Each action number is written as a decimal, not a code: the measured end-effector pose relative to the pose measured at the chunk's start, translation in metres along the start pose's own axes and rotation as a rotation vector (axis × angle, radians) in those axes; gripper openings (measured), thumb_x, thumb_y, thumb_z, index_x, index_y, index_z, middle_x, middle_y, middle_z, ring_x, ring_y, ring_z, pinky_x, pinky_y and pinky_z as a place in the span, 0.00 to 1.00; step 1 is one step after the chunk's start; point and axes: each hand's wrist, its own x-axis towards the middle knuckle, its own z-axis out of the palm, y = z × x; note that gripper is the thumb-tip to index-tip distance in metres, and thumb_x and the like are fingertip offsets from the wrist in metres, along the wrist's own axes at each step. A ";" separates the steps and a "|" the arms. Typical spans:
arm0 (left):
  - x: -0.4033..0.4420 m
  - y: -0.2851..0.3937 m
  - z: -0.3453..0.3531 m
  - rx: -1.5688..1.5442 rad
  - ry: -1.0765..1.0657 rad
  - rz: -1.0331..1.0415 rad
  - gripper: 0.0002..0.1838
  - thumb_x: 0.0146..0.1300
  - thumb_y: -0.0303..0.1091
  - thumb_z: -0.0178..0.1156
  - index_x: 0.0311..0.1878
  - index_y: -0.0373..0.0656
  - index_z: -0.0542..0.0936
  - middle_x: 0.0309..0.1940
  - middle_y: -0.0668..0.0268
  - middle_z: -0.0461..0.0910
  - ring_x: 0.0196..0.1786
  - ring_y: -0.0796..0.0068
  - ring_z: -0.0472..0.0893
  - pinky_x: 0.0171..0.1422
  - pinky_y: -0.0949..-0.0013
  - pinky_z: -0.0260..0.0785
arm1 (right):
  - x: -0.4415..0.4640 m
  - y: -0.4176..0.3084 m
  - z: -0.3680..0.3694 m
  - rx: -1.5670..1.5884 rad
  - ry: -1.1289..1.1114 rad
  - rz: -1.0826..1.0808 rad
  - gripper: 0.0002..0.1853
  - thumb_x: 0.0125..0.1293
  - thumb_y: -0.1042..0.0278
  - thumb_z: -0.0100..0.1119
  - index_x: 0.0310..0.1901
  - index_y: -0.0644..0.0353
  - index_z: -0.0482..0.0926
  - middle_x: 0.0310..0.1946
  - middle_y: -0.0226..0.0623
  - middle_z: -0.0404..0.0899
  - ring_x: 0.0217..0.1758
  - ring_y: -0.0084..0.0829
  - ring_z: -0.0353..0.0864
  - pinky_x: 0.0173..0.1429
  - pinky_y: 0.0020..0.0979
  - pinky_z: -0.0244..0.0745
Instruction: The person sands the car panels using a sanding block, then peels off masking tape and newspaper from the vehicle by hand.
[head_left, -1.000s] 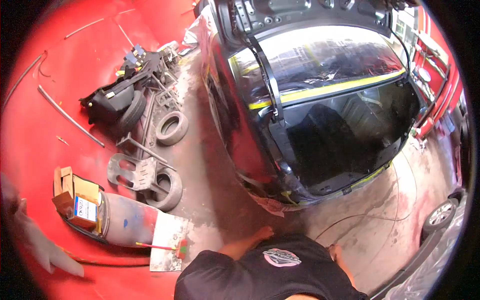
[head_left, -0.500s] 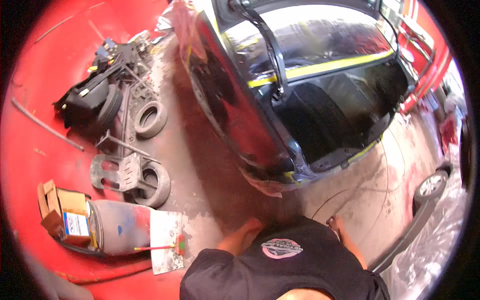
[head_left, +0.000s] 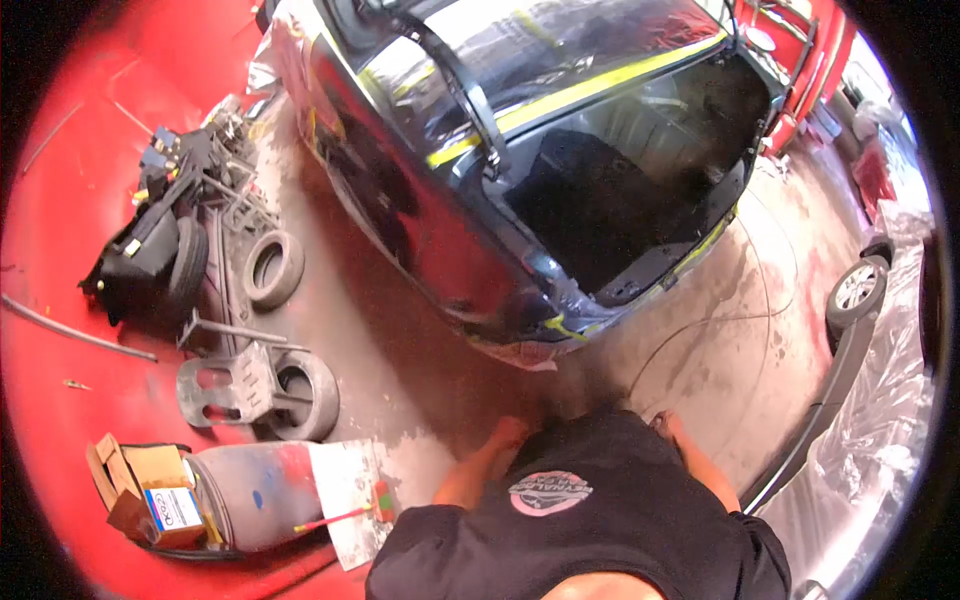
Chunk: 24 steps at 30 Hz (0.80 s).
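We see a glossy, dark car (head_left: pixel 430 220) with yellow tape (head_left: pixel 620 80) along its open trunk (head_left: pixel 640 180). It stands ahead of our left hand (head_left: pixel 508 436) and right hand (head_left: pixel 668 424); whether either grips anything, we cannot tell.

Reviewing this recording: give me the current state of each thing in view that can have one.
Car trunk: open
Rear-window masking film: in place, yellow tape along its lower edge
Cardboard box: flaps open
Upper loose tire: on the floor, rimless
Right-side car: partly covered with plastic sheeting
Hose or cable: lying loose on the floor
Left hand: grip unclear
Right hand: grip unclear
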 end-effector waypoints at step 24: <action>0.003 0.230 0.029 -0.151 0.150 -0.538 0.15 0.57 0.39 0.57 0.38 0.41 0.88 0.37 0.48 0.85 0.42 0.46 0.85 0.49 0.48 0.76 | 0.040 0.172 -0.067 0.186 -0.094 -0.167 0.09 0.51 0.69 0.57 0.24 0.65 0.84 0.21 0.53 0.81 0.29 0.45 0.86 0.36 0.39 0.77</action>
